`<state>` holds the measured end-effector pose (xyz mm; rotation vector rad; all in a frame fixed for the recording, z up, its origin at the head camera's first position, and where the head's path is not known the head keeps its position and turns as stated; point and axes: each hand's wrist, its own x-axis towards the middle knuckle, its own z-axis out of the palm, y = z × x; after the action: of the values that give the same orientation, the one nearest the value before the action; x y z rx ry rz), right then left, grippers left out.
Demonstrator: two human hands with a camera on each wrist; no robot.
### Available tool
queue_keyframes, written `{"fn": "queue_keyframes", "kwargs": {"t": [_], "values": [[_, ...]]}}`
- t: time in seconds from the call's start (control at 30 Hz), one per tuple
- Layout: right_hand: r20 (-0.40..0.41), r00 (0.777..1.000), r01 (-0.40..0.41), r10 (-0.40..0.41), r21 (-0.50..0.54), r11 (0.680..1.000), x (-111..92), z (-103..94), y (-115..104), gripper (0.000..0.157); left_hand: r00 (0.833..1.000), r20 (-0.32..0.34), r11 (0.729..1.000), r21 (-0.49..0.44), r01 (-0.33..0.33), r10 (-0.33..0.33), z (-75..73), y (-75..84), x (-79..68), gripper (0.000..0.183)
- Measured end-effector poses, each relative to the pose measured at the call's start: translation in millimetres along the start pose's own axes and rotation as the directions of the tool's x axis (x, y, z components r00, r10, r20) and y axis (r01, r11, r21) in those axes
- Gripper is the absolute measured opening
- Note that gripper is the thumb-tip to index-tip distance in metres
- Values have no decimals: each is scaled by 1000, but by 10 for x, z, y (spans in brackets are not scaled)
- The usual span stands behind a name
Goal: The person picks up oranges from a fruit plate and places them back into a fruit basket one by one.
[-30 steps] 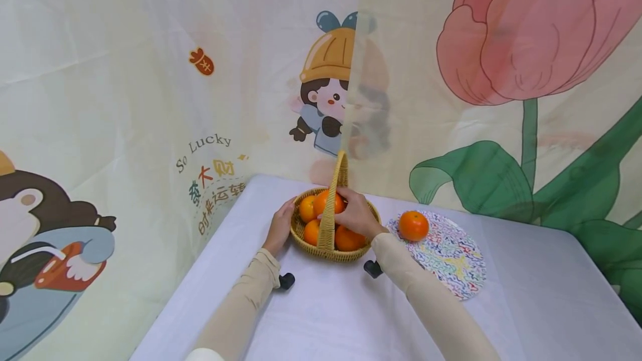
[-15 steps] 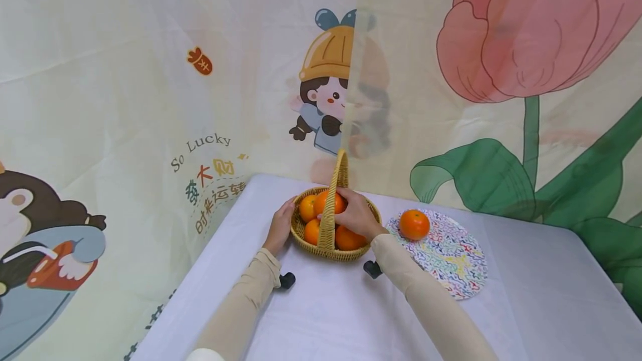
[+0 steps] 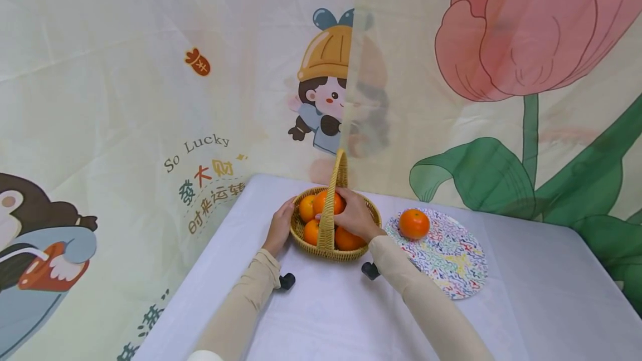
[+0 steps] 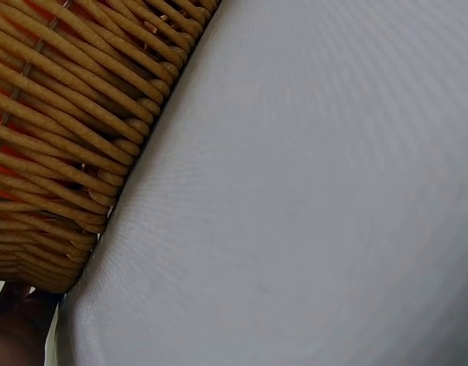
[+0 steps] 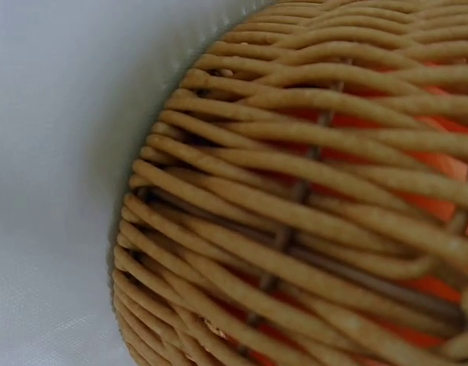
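Observation:
A wicker basket [image 3: 346,257] with a tall arched handle [image 3: 341,163] stands on the white cloth and holds several oranges. My right hand [image 3: 357,217] reaches in from the right and grips the top orange [image 3: 321,203] between thumb and fingers, partly behind the handle. Along the basket's left outer side rests my left hand [image 3: 280,229], its fingers lying against the wall near the rim. In the left wrist view a bit of that hand [image 4: 20,324] shows at the basket's base. Only woven wall [image 5: 295,198] and orange patches behind it fill the right wrist view; the hand is out of sight there.
Right of the basket lies a round plate [image 3: 458,258] with a multicoloured squiggle pattern, and one orange [image 3: 414,224] sits near its far left edge. A printed curtain [image 3: 261,71] hangs behind and left of the table [image 3: 321,316].
Both hands keep their places at the basket, and the oranges stay put. The right forearm has shifted very slightly left, and the head view has turned a little.

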<state>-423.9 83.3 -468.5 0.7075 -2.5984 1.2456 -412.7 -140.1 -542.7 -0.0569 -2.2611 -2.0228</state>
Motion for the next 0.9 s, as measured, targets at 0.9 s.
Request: {"fn": "queue_keyframes", "kwargs": {"t": [0.9], "values": [[-70, 996, -42, 54, 167, 985, -98, -512, 173, 80, 1000, -18, 1000, 25, 5, -5, 19, 0, -5, 46]]}}
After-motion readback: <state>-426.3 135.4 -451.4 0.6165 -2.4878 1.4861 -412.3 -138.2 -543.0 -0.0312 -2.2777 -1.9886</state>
